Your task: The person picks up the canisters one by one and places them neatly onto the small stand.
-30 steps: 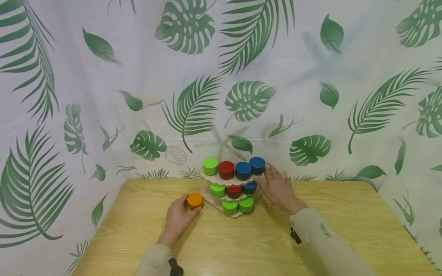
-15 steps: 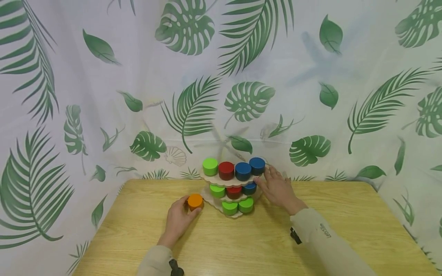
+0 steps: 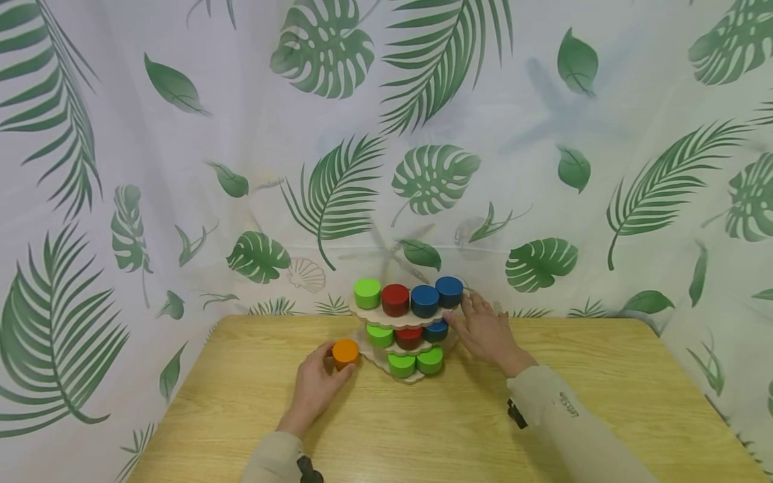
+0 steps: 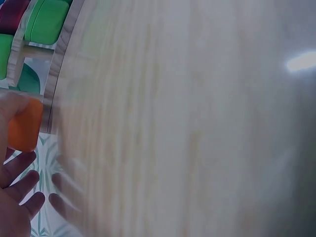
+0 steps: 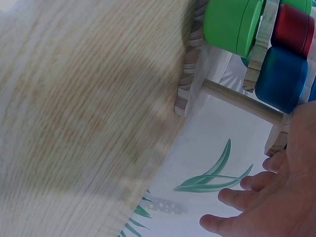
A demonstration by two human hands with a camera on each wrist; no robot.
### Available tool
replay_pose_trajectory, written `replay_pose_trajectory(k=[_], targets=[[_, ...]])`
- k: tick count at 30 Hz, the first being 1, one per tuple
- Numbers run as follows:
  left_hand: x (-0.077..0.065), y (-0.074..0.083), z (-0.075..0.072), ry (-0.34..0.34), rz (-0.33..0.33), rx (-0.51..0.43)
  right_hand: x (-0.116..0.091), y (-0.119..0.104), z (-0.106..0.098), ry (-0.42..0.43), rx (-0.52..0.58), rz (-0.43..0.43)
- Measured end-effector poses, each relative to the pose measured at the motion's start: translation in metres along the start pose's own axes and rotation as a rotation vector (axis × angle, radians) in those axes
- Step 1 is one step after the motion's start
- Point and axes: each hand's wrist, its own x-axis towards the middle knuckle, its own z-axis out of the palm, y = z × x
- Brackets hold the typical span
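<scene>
A wooden tiered stand point(image 3: 417, 323) with scalloped shelves stands at the back of the table, bearing round painted blocks. On its top shelf are a light green block point(image 3: 367, 294), a red block point(image 3: 395, 300) and two blue blocks point(image 3: 425, 300). Lower shelves carry more green, red and blue blocks. To the stand's left, my left hand point(image 3: 314, 384) pinches an orange cylinder block point(image 3: 346, 353) between thumb and fingers, beside the bottom shelf. My right hand point(image 3: 488, 335) touches the right end of the top shelf, its fingers extended, thumb near the front edge.
The wooden table point(image 3: 423, 429) reaches back to a hanging white cloth point(image 3: 513, 201) printed with green leaves. In the right wrist view, a wooden dowel point(image 5: 242, 101) joins the stand's shelves. The bottom shelf point(image 4: 49, 111) lies close by the orange block in the left wrist view.
My left hand has shifted slightly to the right with the orange block, nearer the stand. My right hand stays at the top shelf, and the blocks on the stand have kept their places.
</scene>
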Motion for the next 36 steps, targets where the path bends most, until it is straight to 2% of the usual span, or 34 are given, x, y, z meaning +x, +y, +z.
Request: replay_pose_trajectory(k=[7, 16, 36], targets=[[0.000, 0.003, 0.005, -0.019, -0.013, -0.015, 0.000, 0.000, 0.000, -0.002, 0.003, 0.003], [-0.001, 0.006, 0.009, -0.015, 0.038, -0.019, -0.001, 0.000, -0.001, -0.003, 0.003, 0.003], [0.001, 0.015, 0.015, -0.036, 0.067, -0.026, -0.002, -0.001, -0.002, -0.009, 0.010, -0.003]])
